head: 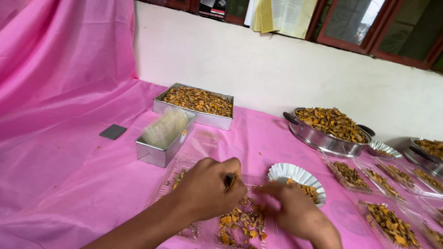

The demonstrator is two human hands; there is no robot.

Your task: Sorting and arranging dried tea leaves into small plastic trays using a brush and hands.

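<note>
My left hand [210, 186] is curled into a loose fist with a small dark piece pinched at the fingertips, hovering over a heap of dried orange-brown chips [240, 223] spread on a clear plastic sheet [177, 170] on the pink-covered table [69, 184]. My right hand [295, 210] is blurred; I cannot tell how far its grip is open or whether it holds anything, only that its fingers point toward the white fluted cup [295, 175], which sits just beside the heap and already holds a few chips.

The risks I see: the light cup may tip or slide if my right hand brushes its rim, spilling chips onto the cloth. The loose sheet may drag with either wrist and scatter the heap. The filled clear packets [385, 221] to the right lie near my right forearm, so a wide sweep may knock them. The steel tins [194, 106] and round pan [327, 131] stand well apart, out of danger.
</note>
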